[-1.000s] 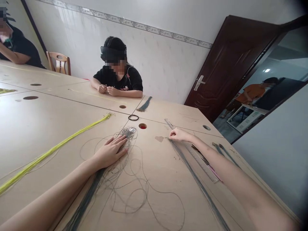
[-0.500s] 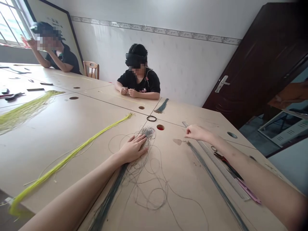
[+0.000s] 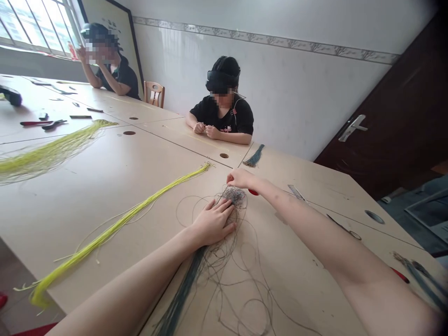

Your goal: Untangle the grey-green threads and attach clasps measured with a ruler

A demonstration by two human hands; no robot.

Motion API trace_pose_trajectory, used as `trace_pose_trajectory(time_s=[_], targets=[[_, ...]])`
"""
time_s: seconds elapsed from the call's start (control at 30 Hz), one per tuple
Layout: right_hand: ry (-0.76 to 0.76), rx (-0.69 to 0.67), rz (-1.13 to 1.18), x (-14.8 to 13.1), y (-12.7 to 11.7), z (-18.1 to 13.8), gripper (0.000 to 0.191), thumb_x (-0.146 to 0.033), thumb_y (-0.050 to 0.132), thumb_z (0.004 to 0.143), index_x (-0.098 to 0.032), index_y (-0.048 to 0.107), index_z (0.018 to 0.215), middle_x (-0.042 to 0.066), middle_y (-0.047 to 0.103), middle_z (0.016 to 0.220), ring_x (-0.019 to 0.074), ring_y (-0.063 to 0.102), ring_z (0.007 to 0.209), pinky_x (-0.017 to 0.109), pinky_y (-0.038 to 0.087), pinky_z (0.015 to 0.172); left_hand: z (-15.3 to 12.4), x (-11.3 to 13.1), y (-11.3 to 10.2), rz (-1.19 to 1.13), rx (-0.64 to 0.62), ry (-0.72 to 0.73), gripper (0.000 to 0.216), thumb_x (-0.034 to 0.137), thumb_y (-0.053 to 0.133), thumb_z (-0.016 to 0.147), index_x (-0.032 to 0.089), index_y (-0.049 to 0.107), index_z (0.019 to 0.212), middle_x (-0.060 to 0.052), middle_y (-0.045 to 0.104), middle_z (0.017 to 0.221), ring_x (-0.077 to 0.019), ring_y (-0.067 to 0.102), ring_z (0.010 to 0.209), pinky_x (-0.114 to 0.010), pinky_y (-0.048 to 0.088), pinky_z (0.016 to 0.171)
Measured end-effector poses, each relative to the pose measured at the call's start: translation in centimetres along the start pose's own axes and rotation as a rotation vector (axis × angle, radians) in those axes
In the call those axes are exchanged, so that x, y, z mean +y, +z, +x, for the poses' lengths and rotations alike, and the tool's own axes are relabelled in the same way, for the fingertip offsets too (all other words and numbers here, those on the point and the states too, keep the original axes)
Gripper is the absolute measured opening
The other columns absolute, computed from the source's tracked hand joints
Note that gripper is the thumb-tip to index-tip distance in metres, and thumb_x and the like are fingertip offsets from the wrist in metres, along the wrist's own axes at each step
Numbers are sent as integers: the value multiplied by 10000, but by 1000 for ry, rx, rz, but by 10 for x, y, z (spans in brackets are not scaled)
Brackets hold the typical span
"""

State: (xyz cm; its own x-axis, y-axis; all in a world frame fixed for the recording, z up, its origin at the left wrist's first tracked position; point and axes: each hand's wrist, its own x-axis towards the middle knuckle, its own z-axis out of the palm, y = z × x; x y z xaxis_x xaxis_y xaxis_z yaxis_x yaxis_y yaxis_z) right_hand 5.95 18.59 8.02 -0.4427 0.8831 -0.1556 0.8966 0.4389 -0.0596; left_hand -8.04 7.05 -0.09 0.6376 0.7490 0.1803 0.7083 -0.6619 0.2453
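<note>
My left hand (image 3: pixel 215 221) lies flat, fingers spread, on a bundle of dark blue-green cords (image 3: pixel 184 291). Just beyond its fingertips is the bundle's tangled end (image 3: pixel 236 197). Thin loose loops of cord spread over the table to the right of the hand. My right hand (image 3: pixel 240 178) is above the far side of the tangled end, its fingers curled together. Whatever may be between those fingers cannot be made out. My right forearm hides part of the table beneath it.
A yellow cord bundle (image 3: pixel 140 205) lies to the left, with a wider yellow one (image 3: pixel 45 154) beyond. A short blue-green bundle (image 3: pixel 255 156), a clear ruler (image 3: pixel 296 191) and scissors (image 3: pixel 345 227) are on the table (image 3: pixel 168 154). Another person (image 3: pixel 224 112) sits opposite; a second (image 3: pixel 112 65) sits far left.
My right hand has moved left from beside the right-hand cord bundle to the tangled end, covering the black ring's former spot. The left hand stays on its bundle. The view has turned left.
</note>
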Motion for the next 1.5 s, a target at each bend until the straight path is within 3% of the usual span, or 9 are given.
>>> trace_pose_trajectory(time_s=[0.37,0.73,1.33,1.5], targets=[[20,-123,-43,5,9,35,202,-204,630,714,-138,728,878,79,718,842,159,638,727,195,415,569,1,0,3,-48,20,-1,569,464,373,896,109,382,1341,-153,332,1434,-287,251,1347,-501,190,1092],[32,-155,15,7,11,33,163,-208,634,712,-142,722,831,66,719,791,129,635,637,168,402,501,2,0,5,-34,23,-3,577,475,341,904,105,380,1344,-142,335,1435,-267,247,1350,-482,179,1099],[25,-97,19,10,18,34,155,-241,661,697,-158,718,814,55,716,778,134,628,656,182,405,540,0,0,4,-5,37,-2,566,470,344,911,102,387,1339,-135,351,1428,-256,264,1345,-475,194,1100],[49,-18,-3,6,15,30,169,-235,619,749,-143,715,854,73,716,859,151,631,760,192,418,630,1,0,3,-23,33,1,573,466,354,909,92,381,1342,-138,340,1433,-260,257,1347,-480,190,1099]])
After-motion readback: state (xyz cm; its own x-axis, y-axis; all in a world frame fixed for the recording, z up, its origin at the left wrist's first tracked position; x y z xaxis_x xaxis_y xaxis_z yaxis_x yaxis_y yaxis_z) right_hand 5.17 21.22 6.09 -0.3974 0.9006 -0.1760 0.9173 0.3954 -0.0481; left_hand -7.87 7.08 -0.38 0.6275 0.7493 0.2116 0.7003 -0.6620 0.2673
